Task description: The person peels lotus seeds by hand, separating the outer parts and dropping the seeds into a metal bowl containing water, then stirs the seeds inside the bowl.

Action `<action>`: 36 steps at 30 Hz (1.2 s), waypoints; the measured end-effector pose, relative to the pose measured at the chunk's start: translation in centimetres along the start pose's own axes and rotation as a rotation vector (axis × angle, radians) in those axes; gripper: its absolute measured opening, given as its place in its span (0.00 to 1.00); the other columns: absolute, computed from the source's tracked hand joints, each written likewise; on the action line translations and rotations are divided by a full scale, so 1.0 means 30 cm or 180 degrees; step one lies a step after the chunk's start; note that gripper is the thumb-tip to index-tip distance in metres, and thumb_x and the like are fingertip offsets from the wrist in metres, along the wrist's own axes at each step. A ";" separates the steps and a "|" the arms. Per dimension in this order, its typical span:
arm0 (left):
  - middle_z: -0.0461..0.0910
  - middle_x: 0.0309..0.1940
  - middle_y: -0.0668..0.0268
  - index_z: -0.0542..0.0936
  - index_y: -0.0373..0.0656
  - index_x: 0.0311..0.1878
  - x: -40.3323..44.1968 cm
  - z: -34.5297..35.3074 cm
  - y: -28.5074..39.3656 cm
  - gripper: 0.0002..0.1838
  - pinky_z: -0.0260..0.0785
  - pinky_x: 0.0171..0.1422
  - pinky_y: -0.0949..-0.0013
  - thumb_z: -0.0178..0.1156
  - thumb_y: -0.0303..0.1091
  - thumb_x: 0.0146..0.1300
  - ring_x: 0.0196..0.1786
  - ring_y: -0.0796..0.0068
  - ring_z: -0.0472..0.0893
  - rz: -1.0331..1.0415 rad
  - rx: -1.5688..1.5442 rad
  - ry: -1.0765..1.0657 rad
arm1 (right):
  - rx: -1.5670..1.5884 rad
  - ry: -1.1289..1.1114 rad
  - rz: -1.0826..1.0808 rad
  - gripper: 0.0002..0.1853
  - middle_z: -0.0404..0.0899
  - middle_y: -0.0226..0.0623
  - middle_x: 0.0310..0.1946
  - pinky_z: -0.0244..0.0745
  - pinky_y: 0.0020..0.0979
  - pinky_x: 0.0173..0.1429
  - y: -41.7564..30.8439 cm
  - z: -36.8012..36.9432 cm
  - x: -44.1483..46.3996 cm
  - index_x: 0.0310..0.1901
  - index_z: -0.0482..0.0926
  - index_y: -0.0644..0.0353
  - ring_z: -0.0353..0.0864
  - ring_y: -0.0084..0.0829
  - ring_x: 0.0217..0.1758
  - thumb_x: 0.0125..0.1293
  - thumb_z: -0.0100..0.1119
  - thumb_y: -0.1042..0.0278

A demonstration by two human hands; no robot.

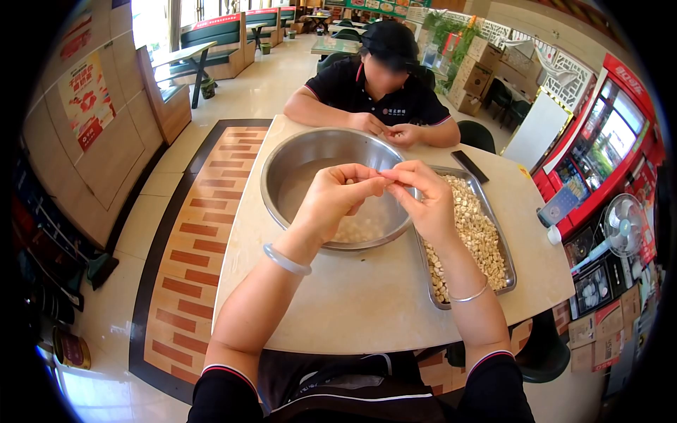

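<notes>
My left hand is raised over the metal bowl, its thumb and fingers pinched, with a small pale piece showing between them. My right hand meets it fingertip to fingertip near the bowl's right rim, also pinched; what it grips is too small to make out. Cloudy water fills the lower part of the bowl, and pale pieces lie in it. Right of the bowl, partly under my right forearm, a metal tray holds many cream-coloured pieces.
Across the table, a person in a black cap sits with both hands together behind the bowl. A dark flat object lies beyond the tray. A white fan and red fridge stand at the right.
</notes>
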State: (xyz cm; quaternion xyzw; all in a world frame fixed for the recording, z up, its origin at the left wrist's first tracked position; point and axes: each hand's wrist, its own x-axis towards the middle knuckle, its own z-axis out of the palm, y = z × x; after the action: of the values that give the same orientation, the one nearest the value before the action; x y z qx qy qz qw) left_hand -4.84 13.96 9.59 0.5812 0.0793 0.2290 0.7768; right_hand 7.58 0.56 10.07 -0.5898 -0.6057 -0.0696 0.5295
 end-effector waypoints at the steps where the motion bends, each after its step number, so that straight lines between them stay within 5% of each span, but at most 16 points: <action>1: 0.80 0.27 0.71 0.83 0.38 0.38 0.001 0.004 -0.002 0.08 0.50 0.23 0.82 0.65 0.33 0.61 0.20 0.90 0.62 0.0040 0.0181 0.0061 | -0.0372 -0.0097 -0.0173 0.11 0.79 0.33 0.39 0.76 0.24 0.47 -0.010 -0.007 0.003 0.46 0.83 0.65 0.80 0.24 0.41 0.61 0.62 0.82; 4: 0.79 0.27 0.72 0.83 0.38 0.38 0.010 -0.011 -0.010 0.08 0.49 0.23 0.81 0.65 0.33 0.62 0.21 0.91 0.62 0.0172 0.0335 -0.0040 | -0.0676 -0.0225 -0.0076 0.12 0.80 0.33 0.39 0.76 0.24 0.47 -0.045 -0.013 0.001 0.47 0.83 0.64 0.80 0.24 0.40 0.61 0.62 0.82; 7: 0.78 0.25 0.72 0.82 0.38 0.37 0.018 -0.018 -0.026 0.07 0.49 0.23 0.81 0.64 0.32 0.62 0.21 0.91 0.62 -0.0022 -0.0420 -0.0155 | 0.0497 -0.0059 0.0288 0.11 0.81 0.32 0.39 0.76 0.25 0.48 -0.009 0.000 -0.010 0.48 0.83 0.65 0.80 0.24 0.40 0.63 0.62 0.78; 10: 0.78 0.25 0.73 0.82 0.39 0.36 0.020 -0.017 -0.028 0.06 0.48 0.23 0.82 0.64 0.32 0.62 0.21 0.92 0.62 -0.0095 -0.0767 -0.0179 | 0.2123 0.0144 0.1534 0.12 0.81 0.32 0.39 0.76 0.26 0.49 0.003 0.010 -0.027 0.49 0.82 0.67 0.79 0.24 0.42 0.67 0.61 0.73; 13: 0.78 0.25 0.74 0.82 0.39 0.37 0.003 -0.003 0.004 0.07 0.49 0.23 0.82 0.65 0.33 0.62 0.21 0.92 0.63 0.0023 -0.0280 -0.0067 | 0.2808 0.0094 0.1612 0.14 0.82 0.33 0.40 0.77 0.28 0.51 0.018 0.007 -0.028 0.52 0.81 0.68 0.79 0.23 0.42 0.69 0.60 0.68; 19: 0.79 0.26 0.72 0.82 0.37 0.39 -0.002 0.012 -0.002 0.07 0.49 0.23 0.83 0.65 0.30 0.62 0.21 0.91 0.63 0.0297 0.0283 0.0015 | 0.2406 0.0118 0.1676 0.15 0.82 0.32 0.39 0.77 0.27 0.51 0.009 0.015 -0.029 0.53 0.80 0.68 0.79 0.21 0.40 0.69 0.59 0.69; 28: 0.76 0.21 0.70 0.77 0.39 0.28 0.007 -0.005 -0.012 0.08 0.49 0.22 0.80 0.60 0.31 0.61 0.19 0.88 0.62 -0.0142 -0.0330 -0.0248 | 0.2199 -0.0258 0.1594 0.14 0.82 0.33 0.40 0.77 0.26 0.49 0.010 -0.015 -0.050 0.52 0.81 0.69 0.79 0.21 0.39 0.69 0.57 0.72; 31: 0.73 0.23 0.67 0.74 0.39 0.29 0.045 -0.091 -0.030 0.11 0.49 0.21 0.80 0.52 0.34 0.66 0.19 0.85 0.59 -0.0669 -0.1602 -0.0637 | 0.1833 0.0358 0.1345 0.13 0.80 0.30 0.37 0.77 0.26 0.48 0.022 -0.120 -0.069 0.52 0.81 0.67 0.79 0.21 0.38 0.69 0.56 0.72; 36: 0.75 0.37 0.56 0.72 0.35 0.40 0.066 -0.092 -0.043 0.15 0.53 0.24 0.78 0.45 0.40 0.73 0.27 0.76 0.65 -0.0845 -0.2674 0.0372 | -0.2944 -0.0763 0.0643 0.13 0.76 0.31 0.33 0.72 0.21 0.40 0.200 -0.288 -0.209 0.51 0.83 0.58 0.75 0.20 0.30 0.66 0.59 0.73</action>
State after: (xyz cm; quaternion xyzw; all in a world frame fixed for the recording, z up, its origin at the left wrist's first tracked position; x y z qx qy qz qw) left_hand -3.81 16.95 7.80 0.1859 0.0972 0.1721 0.9625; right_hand 15.52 -7.82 6.00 -0.8229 -0.5077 -0.2113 0.1426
